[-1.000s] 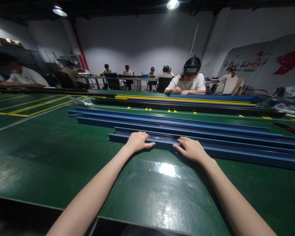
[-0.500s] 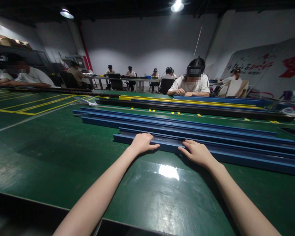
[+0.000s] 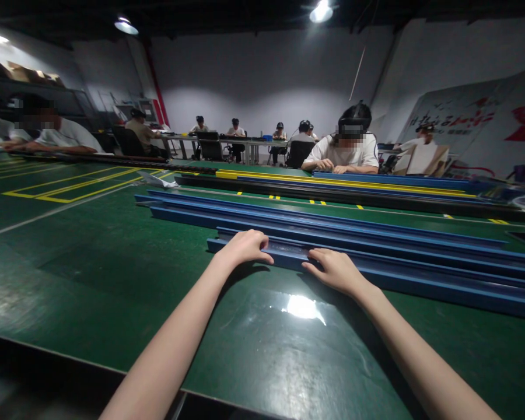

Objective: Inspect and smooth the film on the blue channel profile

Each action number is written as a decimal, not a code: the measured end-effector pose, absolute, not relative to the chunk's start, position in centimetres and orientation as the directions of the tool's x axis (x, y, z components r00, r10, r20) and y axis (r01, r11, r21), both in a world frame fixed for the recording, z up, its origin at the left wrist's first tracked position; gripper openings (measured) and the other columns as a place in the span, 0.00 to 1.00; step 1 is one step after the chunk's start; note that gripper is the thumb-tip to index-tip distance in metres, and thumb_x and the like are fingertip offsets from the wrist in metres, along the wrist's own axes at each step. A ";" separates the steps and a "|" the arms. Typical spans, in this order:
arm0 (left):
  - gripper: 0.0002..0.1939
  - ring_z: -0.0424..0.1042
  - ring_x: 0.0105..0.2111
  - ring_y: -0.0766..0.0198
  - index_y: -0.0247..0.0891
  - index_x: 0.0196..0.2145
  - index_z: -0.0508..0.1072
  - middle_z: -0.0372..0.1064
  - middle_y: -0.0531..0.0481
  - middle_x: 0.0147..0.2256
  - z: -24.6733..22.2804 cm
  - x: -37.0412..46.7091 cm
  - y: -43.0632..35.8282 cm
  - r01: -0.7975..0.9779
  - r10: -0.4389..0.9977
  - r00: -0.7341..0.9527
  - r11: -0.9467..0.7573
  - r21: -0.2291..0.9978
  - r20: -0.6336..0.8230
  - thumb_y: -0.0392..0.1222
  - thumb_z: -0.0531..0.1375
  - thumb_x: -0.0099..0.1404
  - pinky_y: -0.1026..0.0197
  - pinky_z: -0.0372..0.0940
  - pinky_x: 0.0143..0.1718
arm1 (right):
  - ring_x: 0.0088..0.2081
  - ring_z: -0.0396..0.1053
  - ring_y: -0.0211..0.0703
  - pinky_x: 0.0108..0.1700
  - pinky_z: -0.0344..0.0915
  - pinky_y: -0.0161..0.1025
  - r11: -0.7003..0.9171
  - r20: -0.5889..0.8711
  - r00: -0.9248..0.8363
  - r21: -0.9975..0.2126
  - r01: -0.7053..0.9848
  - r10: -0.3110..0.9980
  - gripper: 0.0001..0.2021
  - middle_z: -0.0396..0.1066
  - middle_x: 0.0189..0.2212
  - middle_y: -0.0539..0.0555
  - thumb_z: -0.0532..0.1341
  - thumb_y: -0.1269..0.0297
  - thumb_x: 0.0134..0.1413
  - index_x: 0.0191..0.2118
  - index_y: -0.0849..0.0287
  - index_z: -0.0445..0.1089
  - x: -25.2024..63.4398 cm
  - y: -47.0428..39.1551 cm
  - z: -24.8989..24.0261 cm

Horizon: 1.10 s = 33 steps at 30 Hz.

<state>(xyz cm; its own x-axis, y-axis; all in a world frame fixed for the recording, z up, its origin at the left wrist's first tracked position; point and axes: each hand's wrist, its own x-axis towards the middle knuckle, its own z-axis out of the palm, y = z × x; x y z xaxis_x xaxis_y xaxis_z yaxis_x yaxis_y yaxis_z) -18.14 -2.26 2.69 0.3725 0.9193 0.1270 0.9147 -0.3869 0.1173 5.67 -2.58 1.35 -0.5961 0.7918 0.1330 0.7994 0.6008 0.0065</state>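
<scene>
The nearest blue channel rail (image 3: 420, 279) lies lengthwise on the green table, its open side up. Close to its left end, my left hand (image 3: 245, 247) grips the near wall, fingers curled into the groove and thumb on the front face. A short way to the right, my right hand (image 3: 332, 269) holds the same wall, also with fingers over the edge and thumb in front. Some fingertips are hidden inside the groove. Just behind this rail lies another blue channel rail (image 3: 192, 217), touched by neither hand.
Farther back lie a yellow strip (image 3: 297, 179) and a long black rail (image 3: 350, 196). A co-worker (image 3: 345, 146) leans over the far side, hands at another blue rail (image 3: 398, 178). Yellow tape lines mark the green table (image 3: 91, 291). Other people sit at tables behind.
Both hands have slid a little to the left along the near blue rail. The whole view has shifted slightly. The rails look unmoved on the table.
</scene>
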 end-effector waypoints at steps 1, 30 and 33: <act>0.16 0.68 0.30 0.62 0.41 0.27 0.70 0.70 0.52 0.29 2.9 -18.5 -2.3 0.918 0.926 0.357 -0.372 0.137 0.125 0.56 0.62 0.48 0.66 0.53 0.24 | 0.39 0.68 0.42 0.33 0.55 0.33 0.607 0.129 -0.602 0.006 0.795 0.788 0.16 0.71 0.37 0.55 0.47 0.55 0.58 0.37 0.57 0.67 5.3 -2.5 1.5; 0.15 0.66 0.25 0.64 0.39 0.22 0.70 0.68 0.53 0.23 2.5 -20.6 -1.7 0.912 0.945 0.304 -0.324 0.252 0.117 0.54 0.62 0.47 0.65 0.52 0.23 | 0.34 0.69 0.40 0.25 0.45 0.34 0.644 0.157 -0.651 0.097 0.759 0.743 0.10 0.71 0.33 0.53 0.51 0.59 0.57 0.32 0.57 0.66 2.3 -2.1 2.2; 0.15 0.66 0.25 0.64 0.39 0.22 0.70 0.68 0.54 0.23 2.4 -20.3 -1.8 0.902 0.933 0.338 -0.358 0.241 0.124 0.55 0.62 0.47 0.65 0.53 0.24 | 0.34 0.69 0.40 0.26 0.45 0.34 0.639 0.150 -0.647 0.103 0.763 0.748 0.10 0.71 0.33 0.52 0.52 0.59 0.56 0.32 0.57 0.66 2.7 -2.2 2.2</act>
